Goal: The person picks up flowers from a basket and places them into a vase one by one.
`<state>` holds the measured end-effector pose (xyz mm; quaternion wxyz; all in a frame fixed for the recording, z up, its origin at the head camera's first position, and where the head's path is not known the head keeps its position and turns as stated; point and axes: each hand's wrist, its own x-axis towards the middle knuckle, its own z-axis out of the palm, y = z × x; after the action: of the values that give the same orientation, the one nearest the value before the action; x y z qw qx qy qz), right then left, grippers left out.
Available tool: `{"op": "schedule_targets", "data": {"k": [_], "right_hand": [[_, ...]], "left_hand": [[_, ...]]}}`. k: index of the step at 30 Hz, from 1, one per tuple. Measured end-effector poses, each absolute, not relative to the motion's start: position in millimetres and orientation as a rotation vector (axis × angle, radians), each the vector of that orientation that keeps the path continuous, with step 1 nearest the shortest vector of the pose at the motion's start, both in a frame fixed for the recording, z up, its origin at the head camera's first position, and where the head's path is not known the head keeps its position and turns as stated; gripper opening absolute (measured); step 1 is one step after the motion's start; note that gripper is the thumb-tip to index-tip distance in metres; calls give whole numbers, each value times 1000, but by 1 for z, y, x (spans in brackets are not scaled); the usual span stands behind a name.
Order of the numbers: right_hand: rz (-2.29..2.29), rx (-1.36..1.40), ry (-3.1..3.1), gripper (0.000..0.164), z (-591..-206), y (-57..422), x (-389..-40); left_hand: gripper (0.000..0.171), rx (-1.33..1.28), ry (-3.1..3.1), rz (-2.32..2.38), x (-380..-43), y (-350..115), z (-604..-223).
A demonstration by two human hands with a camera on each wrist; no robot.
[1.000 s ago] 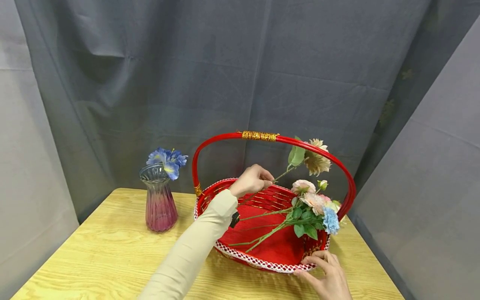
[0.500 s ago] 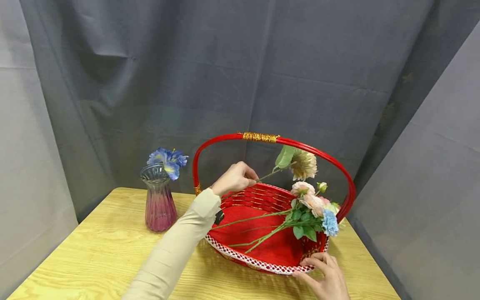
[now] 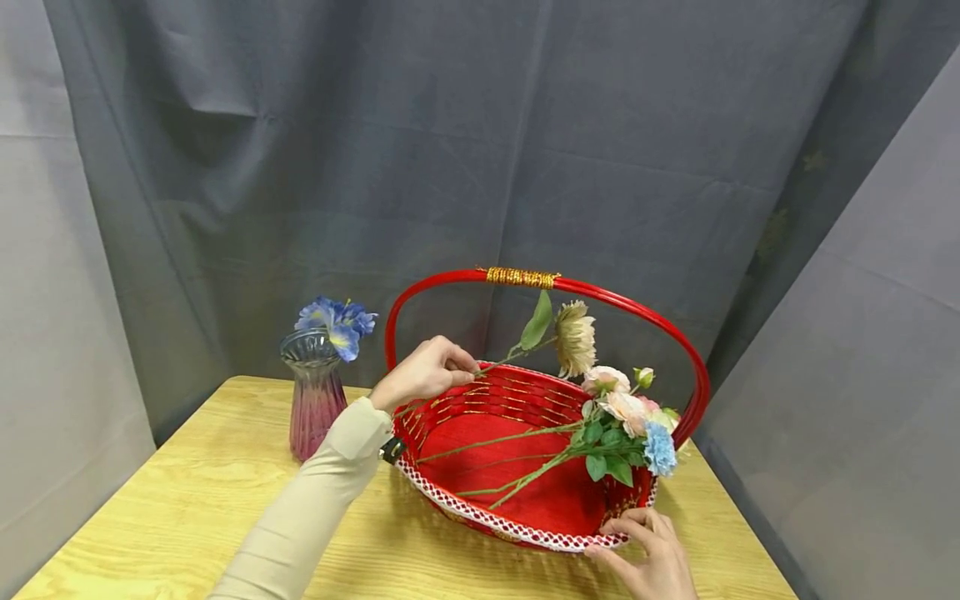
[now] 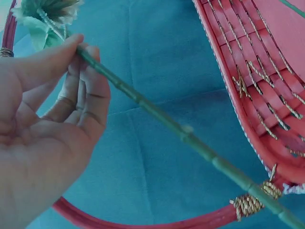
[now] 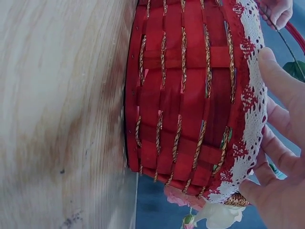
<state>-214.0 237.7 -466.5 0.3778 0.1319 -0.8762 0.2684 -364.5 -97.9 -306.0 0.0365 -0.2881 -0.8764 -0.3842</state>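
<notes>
My left hand (image 3: 427, 371) pinches the green stem (image 4: 157, 112) of a beige artificial flower (image 3: 576, 339) between thumb and fingers, over the back left of a red woven basket (image 3: 517, 533). The bloom points right, below the basket's arched handle (image 3: 630, 307). At the front right, my right hand (image 3: 648, 550) grips the white lace rim (image 5: 252, 95), fingers over it and thumb on the outer side. Inside the basket lie pale pink flowers (image 3: 626, 410) and a light blue flower (image 3: 660, 448), heads at the right edge and stems stretching left.
A glass vase (image 3: 318, 421), clear above and pink-purple below, stands left of the basket with a blue iris (image 3: 339, 323) in it. Both rest on a wooden table (image 3: 187, 492). Grey curtains (image 3: 390, 167) hang behind and at the sides.
My left hand has moved left and slightly down, drawing the beige flower left beneath the handle. My right hand stays at the rim, and the other flowers have kept their places.
</notes>
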Motion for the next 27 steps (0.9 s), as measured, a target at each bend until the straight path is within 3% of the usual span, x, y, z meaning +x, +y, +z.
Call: {"op": "schedule_targets", "data": {"k": [9, 27], "right_hand": [[697, 319, -2260, 35, -466, 240, -211], [708, 334, -2291, 35, -465, 241, -209]], "left_hand": [[14, -854, -2663, -1175, -356, -112, -313], [15, -1103, -2577, -1227, -342, -148, -308]]}}
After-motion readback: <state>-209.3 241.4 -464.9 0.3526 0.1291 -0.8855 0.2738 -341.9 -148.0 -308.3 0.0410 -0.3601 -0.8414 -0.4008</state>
